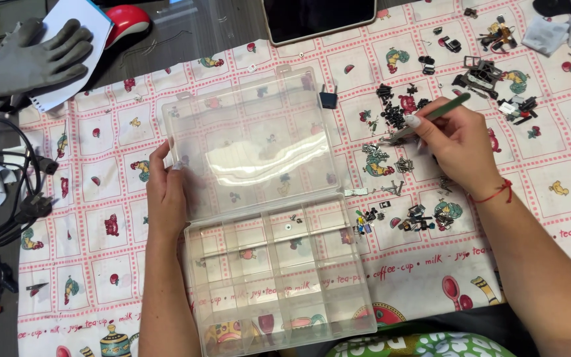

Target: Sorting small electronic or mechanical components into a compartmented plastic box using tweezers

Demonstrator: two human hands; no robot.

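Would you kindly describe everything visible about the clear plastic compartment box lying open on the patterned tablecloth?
The clear plastic compartment box lies flat and open on the patterned tablecloth, its hinged lid folded back away from the person. Thin dividers split the tray into rectangular cells; a few tiny parts sit in the upper cells, the rest look bare. The left hand rests against the lid's left edge.

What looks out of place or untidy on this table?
Small dark parts lie scattered loose across the patterned cloth beside the right hand, which holds tweezers. The clear organizer box is almost bare, its lid flipped open under the left hand. Nothing looks broken or spilled.
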